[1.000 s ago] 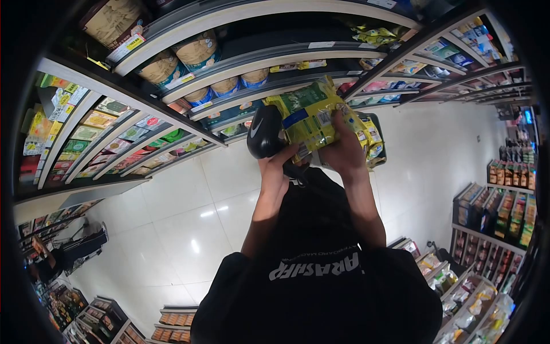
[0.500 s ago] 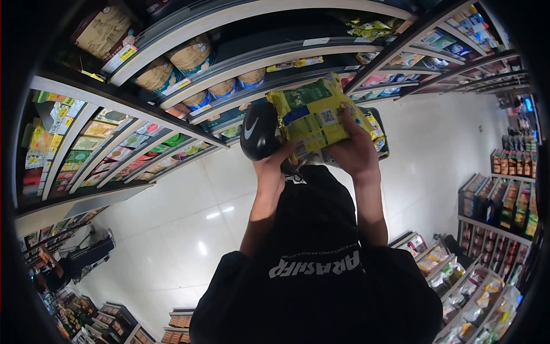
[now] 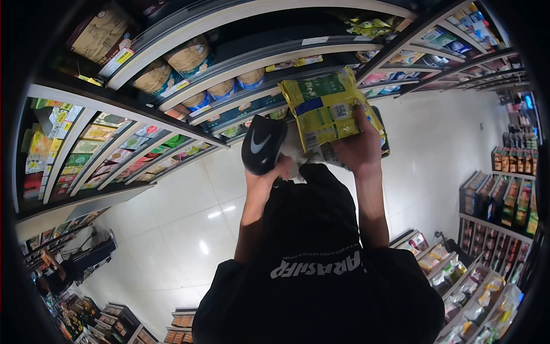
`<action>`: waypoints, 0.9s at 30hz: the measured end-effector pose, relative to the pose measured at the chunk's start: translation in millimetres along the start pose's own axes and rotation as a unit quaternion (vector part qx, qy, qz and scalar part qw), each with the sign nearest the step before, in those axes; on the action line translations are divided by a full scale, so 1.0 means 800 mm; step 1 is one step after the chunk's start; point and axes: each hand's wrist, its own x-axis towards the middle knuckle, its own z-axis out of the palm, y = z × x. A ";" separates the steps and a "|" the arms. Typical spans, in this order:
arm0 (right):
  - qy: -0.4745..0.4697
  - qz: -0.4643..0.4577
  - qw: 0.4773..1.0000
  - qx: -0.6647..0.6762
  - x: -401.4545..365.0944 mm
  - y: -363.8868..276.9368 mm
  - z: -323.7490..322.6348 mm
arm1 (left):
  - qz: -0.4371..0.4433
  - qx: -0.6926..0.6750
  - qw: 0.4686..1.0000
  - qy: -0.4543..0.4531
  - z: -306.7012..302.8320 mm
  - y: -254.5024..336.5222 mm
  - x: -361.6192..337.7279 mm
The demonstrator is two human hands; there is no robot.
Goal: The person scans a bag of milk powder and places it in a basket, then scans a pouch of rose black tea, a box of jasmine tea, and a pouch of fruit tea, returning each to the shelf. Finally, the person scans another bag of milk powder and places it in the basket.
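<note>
My left hand [image 3: 264, 176] is wrapped round the lower part of a black barcode scanner [image 3: 262, 146] with a white swoosh on its rounded head. My right hand [image 3: 360, 146] grips a yellow and green plastic packet [image 3: 323, 109] by its right side, thumb on top and the other fingers underneath. The packet's printed side faces up, showing a QR code and a barcode near its lower left corner. Scanner and packet are a little apart. Behind the right hand, partly hidden, is a dark green-edged basket [image 3: 385, 150].
Shelves [image 3: 229, 71] with large tubs and packets run across the top. Boxed goods [image 3: 89, 143] fill the left shelves. Bagged goods [image 3: 458, 281] stand in racks at lower right. Pale tiled floor [image 3: 189, 229] lies below. Another person [image 3: 63, 272] is at far left.
The packet has moved right and slightly up, away from the scanner. My left hand has let go of the packet's edge and drawn the scanner slightly down, turning its head.
</note>
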 end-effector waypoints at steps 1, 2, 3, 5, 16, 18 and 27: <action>0.019 -0.009 1.000 -0.012 0.001 -0.004 0.001 | -0.017 0.034 0.999 -0.011 -0.012 -0.003 -0.006; 0.036 -0.017 0.999 -0.023 0.002 -0.008 0.000 | -0.055 0.085 0.995 -0.012 -0.023 -0.004 -0.013; 0.034 -0.021 0.999 -0.031 0.004 -0.013 -0.005 | -0.085 0.141 0.986 -0.039 -0.023 0.011 -0.022; 0.032 -0.026 0.998 -0.049 0.008 -0.018 -0.020 | -0.036 0.233 0.969 -0.080 -0.027 0.009 -0.030; 0.050 -0.029 0.997 -0.050 0.018 -0.023 -0.048 | 0.088 0.321 0.934 -0.130 -0.024 -0.015 -0.027; 0.026 -0.025 0.998 -0.048 0.019 -0.022 -0.051 | -0.006 0.321 0.938 -0.133 -0.026 -0.009 -0.030; 0.034 -0.013 0.999 -0.032 0.017 -0.017 -0.042 | -0.003 0.294 0.950 -0.105 -0.024 -0.013 -0.031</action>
